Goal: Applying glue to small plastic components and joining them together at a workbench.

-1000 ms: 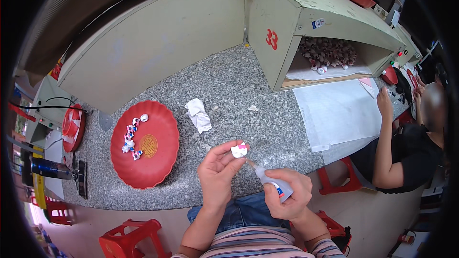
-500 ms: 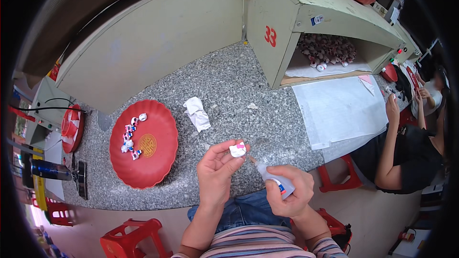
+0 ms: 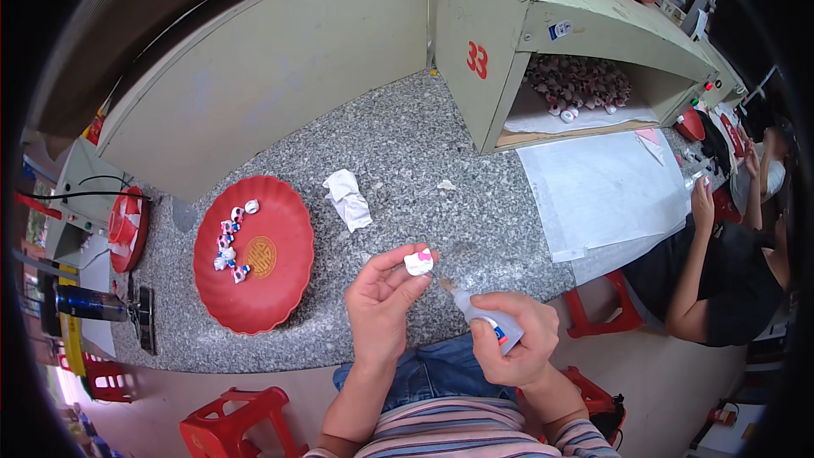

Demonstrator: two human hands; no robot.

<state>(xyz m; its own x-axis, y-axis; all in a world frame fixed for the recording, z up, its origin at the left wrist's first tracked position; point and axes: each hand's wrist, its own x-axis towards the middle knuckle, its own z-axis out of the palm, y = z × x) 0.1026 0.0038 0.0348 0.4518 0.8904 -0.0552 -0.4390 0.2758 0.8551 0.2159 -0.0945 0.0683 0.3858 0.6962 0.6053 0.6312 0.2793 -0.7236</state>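
Between the thumb and fingers of my left hand [image 3: 379, 301] is a small white figurine head [image 3: 418, 263] with a pink patch on it. My right hand [image 3: 519, 335] is closed round a translucent squeeze bottle [image 3: 494, 325] with a blue label. The bottle's narrow tip [image 3: 447, 286] points up and left toward the figurine head, a small gap apart from it. To the left lies a red scalloped tray [image 3: 280, 297] holding several small white, pink and blue figurine pieces [image 3: 227, 240]. A crumpled white cloth or tissue [image 3: 348, 200] rests on the speckled tabletop beyond my left hand.
A pale green open-fronted cabinet [image 3: 487, 59] stands at the back right, with many small figurine pieces [image 3: 581, 85] inside. White paper [image 3: 585, 195] covers the table before it. At the right sits another person [image 3: 721, 288]. Red stools [image 3: 233, 424] stand below the table edge.
The bottle tip has drawn slightly away from the figurine head. My left hand has shifted a little left and up, turning the head slightly. The neighbour's hand has moved a little.
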